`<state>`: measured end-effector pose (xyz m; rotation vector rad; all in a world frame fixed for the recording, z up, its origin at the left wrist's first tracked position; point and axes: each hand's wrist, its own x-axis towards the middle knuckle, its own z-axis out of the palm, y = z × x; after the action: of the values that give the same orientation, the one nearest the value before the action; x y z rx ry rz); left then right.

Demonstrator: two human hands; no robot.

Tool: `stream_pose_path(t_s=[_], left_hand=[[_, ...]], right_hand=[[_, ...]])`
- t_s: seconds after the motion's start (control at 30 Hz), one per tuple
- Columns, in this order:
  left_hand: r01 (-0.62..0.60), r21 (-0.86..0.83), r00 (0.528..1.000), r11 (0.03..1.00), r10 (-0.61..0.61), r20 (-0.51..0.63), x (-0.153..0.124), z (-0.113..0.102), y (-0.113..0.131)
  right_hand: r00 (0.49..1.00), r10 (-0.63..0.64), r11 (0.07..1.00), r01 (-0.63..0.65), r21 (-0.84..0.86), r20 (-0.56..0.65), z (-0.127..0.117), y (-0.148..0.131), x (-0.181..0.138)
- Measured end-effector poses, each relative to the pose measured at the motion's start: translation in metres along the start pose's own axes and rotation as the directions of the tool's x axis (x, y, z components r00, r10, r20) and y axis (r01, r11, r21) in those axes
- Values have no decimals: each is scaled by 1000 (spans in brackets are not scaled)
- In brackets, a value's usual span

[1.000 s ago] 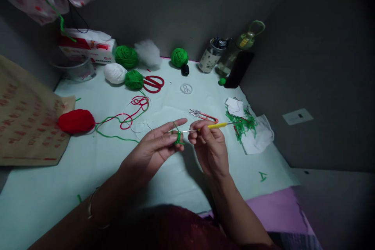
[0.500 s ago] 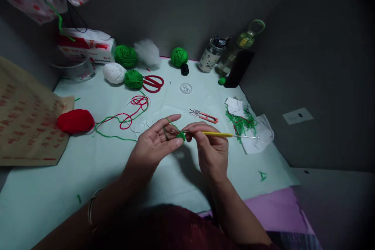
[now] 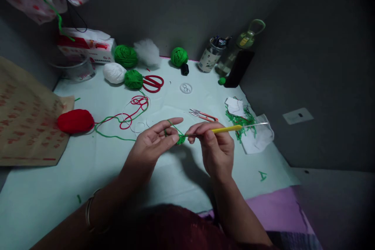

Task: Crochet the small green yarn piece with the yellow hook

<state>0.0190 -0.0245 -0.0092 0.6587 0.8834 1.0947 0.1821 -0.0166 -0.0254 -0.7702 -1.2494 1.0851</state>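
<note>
the left hand [image 3: 152, 142] is palm up above the pale table [image 3: 88, 164], its forefinger stretched out with a green strand [image 3: 172, 125] running over it, while thumb and another fingertip pinch a small green crochet piece [image 3: 181, 139]. the right hand [image 3: 215, 148] is just beside it, closed in a narrow pinch on a yellow-handled crochet hook [image 3: 227, 129], whose metal tip meets the crochet piece and whose far end points right, over a heap of green yarn scraps [image 3: 244, 121] on a white cloth [image 3: 259, 138]. both hands are held clear of the table, near its middle (the exact stitch on the hook is too small to make out). just behind the hands lie orange thread snips [image 3: 203, 115]. to the left sits a red yarn ball [image 3: 75, 121], with loose red and green yarn trailing from it, beside a sheet of brown paper [image 3: 26, 121]. well apart at the back are a white yarn ball [image 3: 114, 73], a green yarn ball [image 3: 133, 79] touching red scissors [image 3: 154, 82], a jar [image 3: 211, 54] and a green-capped bottle [image 3: 246, 41]. a thin bangle [image 3: 89, 213] circles the left wrist.
</note>
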Motion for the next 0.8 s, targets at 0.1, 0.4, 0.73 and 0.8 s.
stream_pose_path(t_s=[0.1,0.4,0.73,0.8], left_hand=[[-26,29,999,999,27,-19,1,0,1],[-117,154,991,981,126,-51,1,-1,0],[-93,95,995,991,97,-35,1,1,0],[-22,-16,999,1000,23,23,2,0,0]], right_hand=[[995,-101,983,99,-156,-5,2,-4,-3],[951,-291,871,308,-382,102,2,-9,-10],[881,-383,644,470,-604,277,4,-10,-15],[860,-379,507,502,-700,343,5,-12,-19]])
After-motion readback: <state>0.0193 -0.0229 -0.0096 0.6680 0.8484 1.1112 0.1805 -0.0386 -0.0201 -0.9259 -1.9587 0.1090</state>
